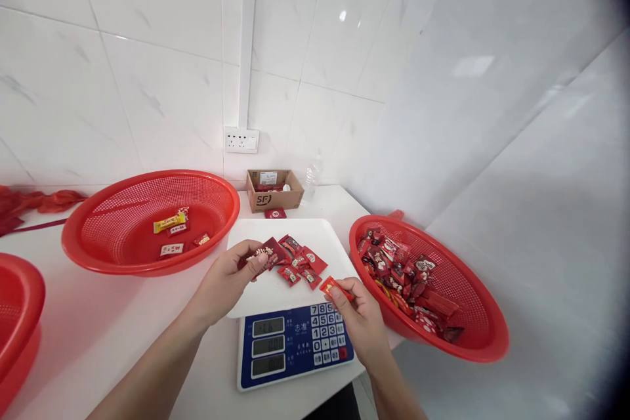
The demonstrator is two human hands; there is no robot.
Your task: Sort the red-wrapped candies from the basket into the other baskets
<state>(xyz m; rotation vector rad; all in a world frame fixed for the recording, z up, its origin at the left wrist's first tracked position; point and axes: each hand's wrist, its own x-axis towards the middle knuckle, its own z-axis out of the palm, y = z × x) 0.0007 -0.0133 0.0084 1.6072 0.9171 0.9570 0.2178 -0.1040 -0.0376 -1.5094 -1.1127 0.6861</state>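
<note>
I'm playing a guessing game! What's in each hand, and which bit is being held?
The left hand holds a dark red packet by its left part; the right hand holds a small orange-red packet by its right part.

Gloss all over the small red plastic-looking packets (290, 274), on a smooth white plastic pan (275, 298) between left hand (231, 279) and right hand (361, 315)! Rightward of them, a shiny red perforated plastic basket (493, 341); beyond, a matt brown cardboard box (289, 201).
</note>
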